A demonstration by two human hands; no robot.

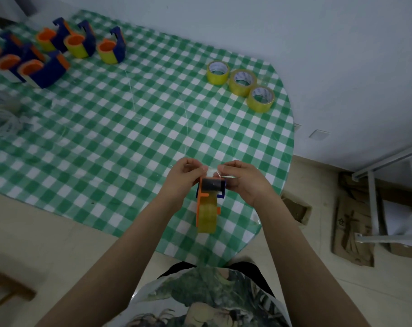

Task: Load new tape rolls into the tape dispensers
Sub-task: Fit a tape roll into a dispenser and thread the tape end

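So both hands are up over the near edge of the tabletop (129,128), holding one dispenser (211,190) between them. It's the orange and blue kind, hanging roll-down, with a yellowish tape roll (207,218) already sitting in it just below the hands. The left hand (185,175) has its fingers curled in against the orange side at the top, and the right hand (242,182) is wrapped round the blue side. Thumbs and forefingers nearly meet above the black roller, pinching what looks like a clear tape end (212,171) stretched between them, though it's see-through and hard to make out.

Well beyond the hands and off to the right, three spare rolls (242,82) sit flat in a little diagonal row, touching each other. Far off to the left and further away there's a bunch of loaded dispensers (110,47) clustered together. Some clear plastic wrapping (2,119) lies at the left edge. Flattened cardboard (351,234) is on the floor to the right.
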